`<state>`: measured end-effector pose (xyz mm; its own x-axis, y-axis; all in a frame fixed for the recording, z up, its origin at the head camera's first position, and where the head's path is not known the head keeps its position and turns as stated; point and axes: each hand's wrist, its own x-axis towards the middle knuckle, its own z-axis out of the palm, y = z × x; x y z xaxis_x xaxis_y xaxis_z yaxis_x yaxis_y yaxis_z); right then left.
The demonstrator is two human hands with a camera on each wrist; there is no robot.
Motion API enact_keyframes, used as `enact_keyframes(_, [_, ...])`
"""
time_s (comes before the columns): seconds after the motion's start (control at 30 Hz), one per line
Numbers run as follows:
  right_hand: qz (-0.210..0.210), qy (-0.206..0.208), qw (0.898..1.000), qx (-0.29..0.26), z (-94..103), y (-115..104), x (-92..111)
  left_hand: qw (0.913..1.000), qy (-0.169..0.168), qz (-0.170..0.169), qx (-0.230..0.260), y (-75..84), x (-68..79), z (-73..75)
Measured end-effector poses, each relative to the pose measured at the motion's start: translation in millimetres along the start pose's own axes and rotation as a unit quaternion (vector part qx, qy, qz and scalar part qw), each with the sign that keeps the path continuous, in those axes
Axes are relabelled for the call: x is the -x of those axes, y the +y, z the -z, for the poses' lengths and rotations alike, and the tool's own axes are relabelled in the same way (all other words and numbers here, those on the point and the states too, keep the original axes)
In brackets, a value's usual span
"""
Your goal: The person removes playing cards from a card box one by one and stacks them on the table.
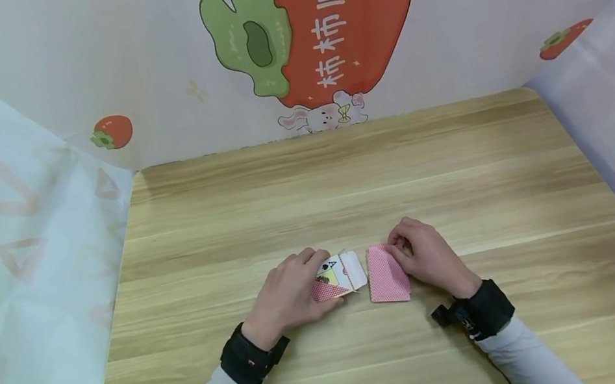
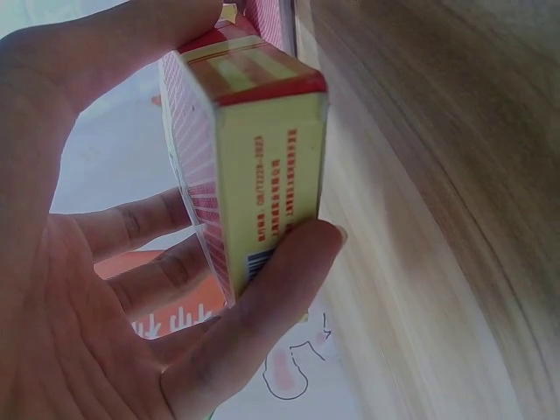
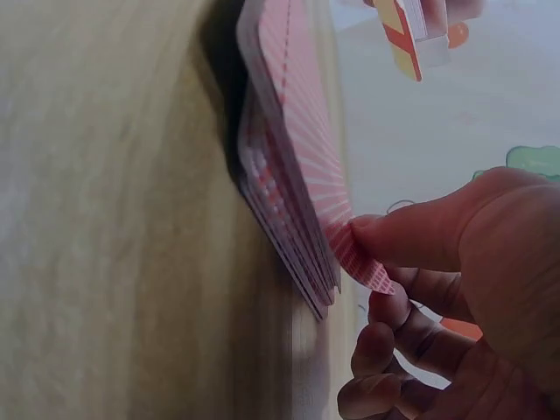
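Note:
My left hand (image 1: 289,292) holds a playing-card box (image 1: 334,288) by its edges, thumb on one side and fingers on the other. The box's white flap (image 1: 356,269) stands open toward the right, and an ace of spades is visible on its face. Printed red text and part of a barcode show on the box's narrow side (image 2: 267,166) in the left wrist view. Just right of the box, a deck of red-patterned cards (image 1: 386,279) lies face down on the table. At its upper right corner my right hand (image 1: 430,258) pinches the top card (image 3: 302,114), whose corner bends upward.
The wood-grain table (image 1: 239,208) has white cloth walls on its back and sides. A large persimmon print (image 1: 354,21) marks the back cloth (image 1: 164,94). Black camera straps (image 1: 485,310) wrap both wrists, and a thin cable (image 1: 504,374) trails along the right forearm.

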<state>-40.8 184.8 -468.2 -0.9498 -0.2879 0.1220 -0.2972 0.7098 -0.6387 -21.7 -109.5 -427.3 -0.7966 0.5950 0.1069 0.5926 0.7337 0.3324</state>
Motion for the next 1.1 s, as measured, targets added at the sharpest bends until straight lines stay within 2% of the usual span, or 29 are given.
enact_keyframes(0.53, [-0.004,-0.017,1.0,0.012,-0.7,-2,0,0.9999,-0.01,0.004,0.011,1.3,-0.4,-0.3])
enact_keyframes(0.7, [0.008,-0.02,1.0,0.014,-0.1,-2,3,0.9999,-0.01,0.004,0.01,1.8,-0.4,0.4])
enact_keyframes(0.83, [0.038,-0.059,0.997,0.026,0.0,-5,7,0.9999,-0.012,0.007,0.007,2.2,0.0,1.3])
enact_keyframes(0.97, [0.072,-0.11,0.99,0.048,-1.5,-10,13,0.9998,-0.016,0.008,0.005,2.5,0.5,1.8])
enact_keyframes(1.1, [0.092,-0.119,0.987,0.057,-2.3,-11,15,0.9999,-0.013,0.004,0.003,2.6,0.6,1.5])
